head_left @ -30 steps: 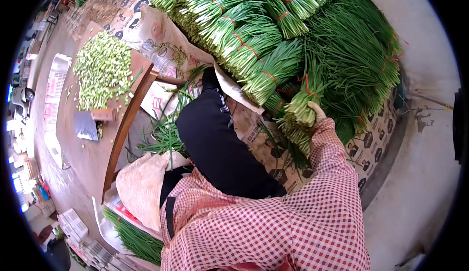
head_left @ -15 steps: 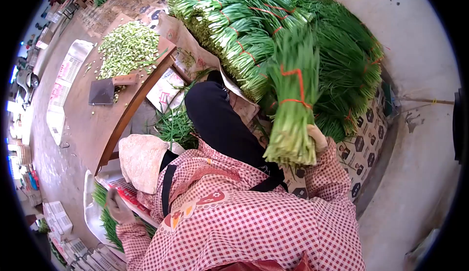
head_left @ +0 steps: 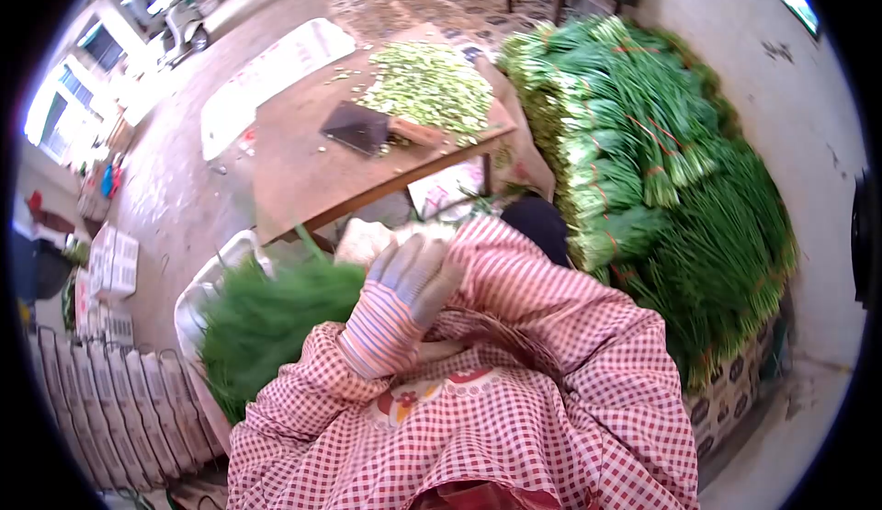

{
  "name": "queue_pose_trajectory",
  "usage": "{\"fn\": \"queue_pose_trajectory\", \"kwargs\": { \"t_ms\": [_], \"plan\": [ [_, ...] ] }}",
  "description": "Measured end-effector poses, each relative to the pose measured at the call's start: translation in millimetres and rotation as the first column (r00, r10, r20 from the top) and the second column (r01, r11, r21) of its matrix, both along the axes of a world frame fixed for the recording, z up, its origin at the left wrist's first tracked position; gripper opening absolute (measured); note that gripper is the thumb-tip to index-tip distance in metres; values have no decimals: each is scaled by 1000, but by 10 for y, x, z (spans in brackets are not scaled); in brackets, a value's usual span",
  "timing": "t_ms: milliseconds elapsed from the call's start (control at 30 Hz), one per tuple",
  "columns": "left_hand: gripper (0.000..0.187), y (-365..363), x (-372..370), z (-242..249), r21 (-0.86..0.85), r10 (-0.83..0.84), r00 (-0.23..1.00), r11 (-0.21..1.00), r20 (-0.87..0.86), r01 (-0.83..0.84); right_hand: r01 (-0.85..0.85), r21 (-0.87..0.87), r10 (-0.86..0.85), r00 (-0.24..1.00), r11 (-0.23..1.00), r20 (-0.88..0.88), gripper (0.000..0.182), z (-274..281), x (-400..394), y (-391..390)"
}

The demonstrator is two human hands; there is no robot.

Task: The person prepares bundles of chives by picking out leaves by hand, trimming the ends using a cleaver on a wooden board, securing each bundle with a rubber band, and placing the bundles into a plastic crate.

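Note:
My left hand (head_left: 404, 285), in a grey glove with a striped cuff, is in front of my chest, its back to the camera. Its fingers are bent and close together over a leafy green bunch (head_left: 285, 312). The bunch's leaves spread out to the left, blurred, over a white basket (head_left: 190, 312); its stem end is hidden behind the glove. My right arm (head_left: 551, 285) reaches across my chest in a checked sleeve, and my right hand is hidden behind the left one.
A low wooden table (head_left: 294, 156) bears chopped pale green pieces (head_left: 427, 87) and a cleaver (head_left: 358, 127). Tied green bunches (head_left: 634, 142) are heaped at the right. White crates (head_left: 114, 262) stand at the left, with a rack of pale slats (head_left: 119, 409) below.
The view has swung left. My right arm has moved from the right side across my chest, and the bunch it held is no longer at the right. My left hand has come up to my chest.

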State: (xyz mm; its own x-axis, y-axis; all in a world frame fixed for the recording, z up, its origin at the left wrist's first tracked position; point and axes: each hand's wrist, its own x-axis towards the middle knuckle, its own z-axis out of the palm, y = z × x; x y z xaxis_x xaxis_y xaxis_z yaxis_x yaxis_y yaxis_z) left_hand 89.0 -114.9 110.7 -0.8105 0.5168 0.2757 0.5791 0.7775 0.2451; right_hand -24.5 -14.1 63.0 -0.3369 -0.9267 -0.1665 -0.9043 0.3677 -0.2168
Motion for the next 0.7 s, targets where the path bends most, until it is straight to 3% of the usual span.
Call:
{"fn": "queue_pose_trajectory", "kwargs": {
  "t_ms": [33, 100, 167, 233, 267, 300, 333, 367, 400, 433, 567, 633, 667, 700],
  "plan": [
    [96, -215, 67, -316, 1, 136, 991, 991, 23, -136, -35, 45, 34, 999, 998, 32, 66, -89, 33, -101],
    [116, -527, 181, -564, -195, 379, 911, 918, 163, -346, -111, 42, 103, 983, 993, 151, 63, -259, -48, -266],
    [121, -711, 226, -613, -292, 487, 829, 863, 273, -412, -209, -94, 228, 922, 973, 313, 65, -520, -354, -434],
    [120, -812, 297, -654, -267, 567, 791, 818, 230, -509, -79, -173, 162, 823, 982, 545, 58, -214, -641, -433],
    [121, -859, 295, -654, -290, 596, 763, 798, 250, -528, 3, -364, 153, 905, 931, 397, 50, -294, -923, -468],
    [121, -912, 285, -680, -292, 614, 745, 785, 259, -546, 205, -382, -76, 942, 901, 326, 48, -467, -1223, -504],
    [121, -971, 271, -705, -271, 638, 712, 769, 292, -578, 349, 35, -345, 896, 936, 280, 49, -5, -1422, -616],
    [122, -1018, 252, -717, -253, 657, 680, 753, 325, -607, 420, -196, -393, 905, 886, 161, 53, -171, -1589, -518],
    [122, -1060, 198, -698, -259, 674, 641, 736, 367, -625, 438, -154, -434, 899, 886, 58, 58, -402, -1798, -525],
    [122, -1101, 139, -693, -266, 685, 626, 726, 373, -635, 473, -30, -470, 880, 881, 66, 62, -364, -1851, -550],
    [116, -1225, -74, -698, -294, 680, 632, 732, 371, -615, 487, 84, -487, 873, 869, -14, 59, -561, -2070, -706],
    [109, -1255, -210, -636, -267, 660, 545, 729, 517, -630, 488, -42, -487, 873, 872, 37, 53, -742, -2170, -755],
    [103, -1313, -196, -697, -200, 636, 621, 755, 459, -625, 479, 19, -475, 865, 878, 163, 52, -652, -2196, -771],
    [101, -1365, -180, -771, -165, 637, 613, 744, 468, -647, 463, 75, -464, 839, 883, 285, 50, -549, -2250, -799]
  ]
}}
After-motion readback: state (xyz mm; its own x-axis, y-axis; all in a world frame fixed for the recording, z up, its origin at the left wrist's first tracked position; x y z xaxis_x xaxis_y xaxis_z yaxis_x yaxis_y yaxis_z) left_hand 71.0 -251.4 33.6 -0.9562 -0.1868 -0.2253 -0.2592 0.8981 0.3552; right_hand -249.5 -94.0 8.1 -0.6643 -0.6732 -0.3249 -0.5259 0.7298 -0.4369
